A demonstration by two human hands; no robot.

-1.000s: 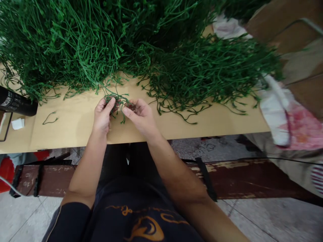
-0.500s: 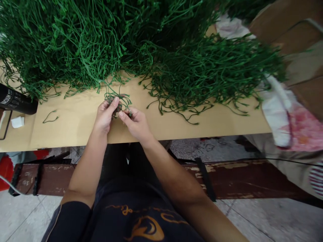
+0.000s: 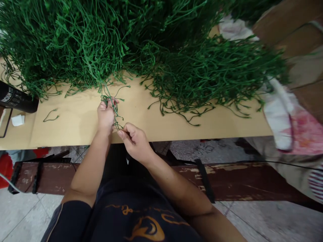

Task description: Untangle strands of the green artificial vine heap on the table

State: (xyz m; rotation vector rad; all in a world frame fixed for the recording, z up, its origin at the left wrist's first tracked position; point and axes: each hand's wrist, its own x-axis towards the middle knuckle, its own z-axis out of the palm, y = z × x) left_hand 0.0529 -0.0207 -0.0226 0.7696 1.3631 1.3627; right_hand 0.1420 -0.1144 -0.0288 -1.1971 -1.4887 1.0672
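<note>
My left hand (image 3: 105,113) is closed in a pinch round a small bunch of thin green stems (image 3: 114,111) over the tan tabletop (image 3: 75,117). My right hand (image 3: 133,140) is closed too, pinching the lower ends of the same stems at the table's near edge. The strands stretch between the two hands. Just behind them lies a big heap of tangled green stems (image 3: 83,43), with a second flatter heap (image 3: 207,70) to the right.
A black can (image 3: 17,98) lies at the left edge beside a white scrap (image 3: 18,120). One loose stem (image 3: 50,115) rests on the table. White and pink cloth (image 3: 285,121) hangs off the right end. A brown bench (image 3: 227,178) runs below.
My right hand has drawn back toward me to the table's edge, pulling the stems out longer. My left hand stayed near the heap, still gripping the bunch.
</note>
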